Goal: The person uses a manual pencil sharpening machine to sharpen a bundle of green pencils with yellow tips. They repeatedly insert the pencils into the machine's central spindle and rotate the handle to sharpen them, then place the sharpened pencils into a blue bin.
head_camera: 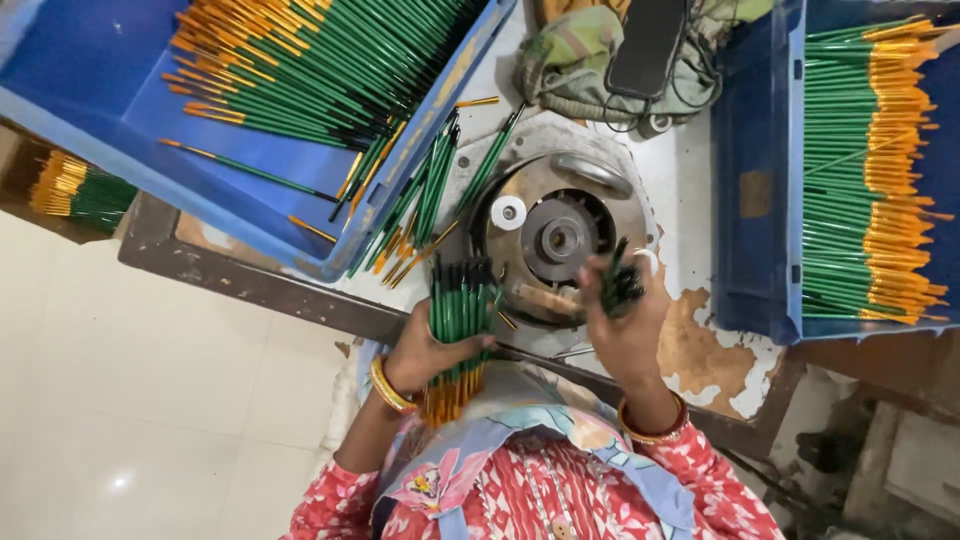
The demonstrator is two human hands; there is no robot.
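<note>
Green paintbrushes (460, 300) with orange handle ends stand as a thick bundle in the left hand (425, 350), whose fingers (470, 345) are wrapped tight around the middle of the bundle, dark bristle tips up and orange ends pointing down toward the person's lap. The right hand (628, 325) is raised just beside it, its fingers (600, 285) closed on a smaller clump of brushes (620, 280), seen tip-on and slightly blurred. Both wrists wear gold and red bangles, and the sleeves are red with a pale pattern.

Both hands sit over the near edge of a worn white counter (700, 190) with peeling paint. Directly beyond them is a round metal machine disc (555, 235) with a dark hub, and a small white ring (508, 212) lies on it. Loose green brushes (420, 205) lie spread on the counter to the left of the disc. A blue tray (290, 200) heaped with more brushes stands at the far left, and a 2nd blue tray (755, 190), also filled, stands at the right. A crumpled green cloth (575, 60) lies at the back.
</note>
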